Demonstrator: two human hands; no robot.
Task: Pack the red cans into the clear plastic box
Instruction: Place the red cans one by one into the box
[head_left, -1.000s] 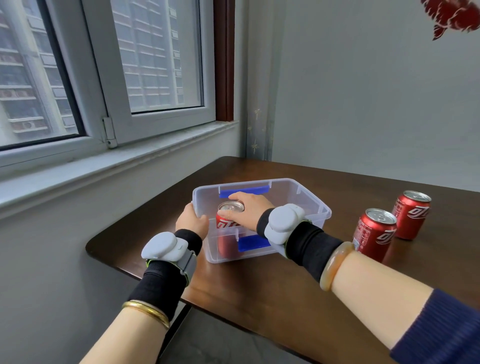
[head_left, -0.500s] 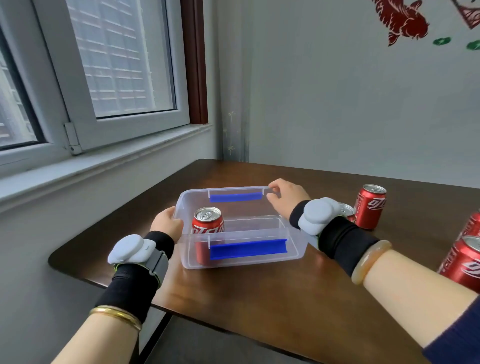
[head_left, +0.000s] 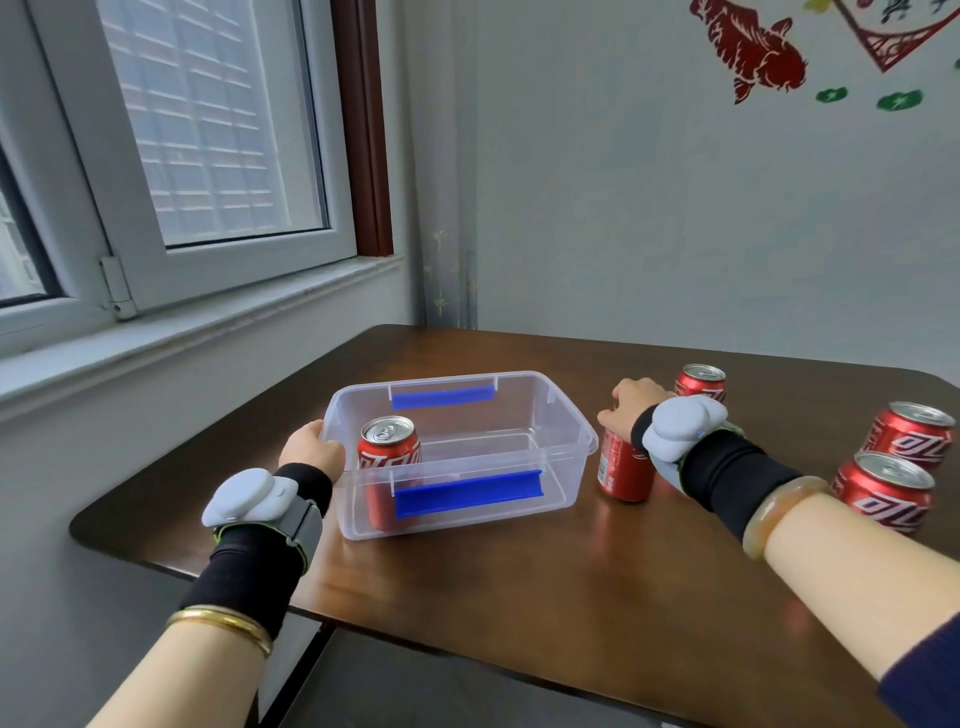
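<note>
Tabletop (head_left: 519, 597): right fingers (head_left: 621, 402) atop red can (head_left: 621, 470)

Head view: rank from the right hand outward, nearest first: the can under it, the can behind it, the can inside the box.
1. Can under the right hand, beside the box: can, touched.
2. Can just behind the hand.
3. Can in the clear plastic box, at its left end.

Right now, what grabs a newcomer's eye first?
The clear plastic box at the table's centre, with one red can upright in its left end and the left hand holding that end. To its right, the right hand closes on another can, with three more cans beyond.
</note>
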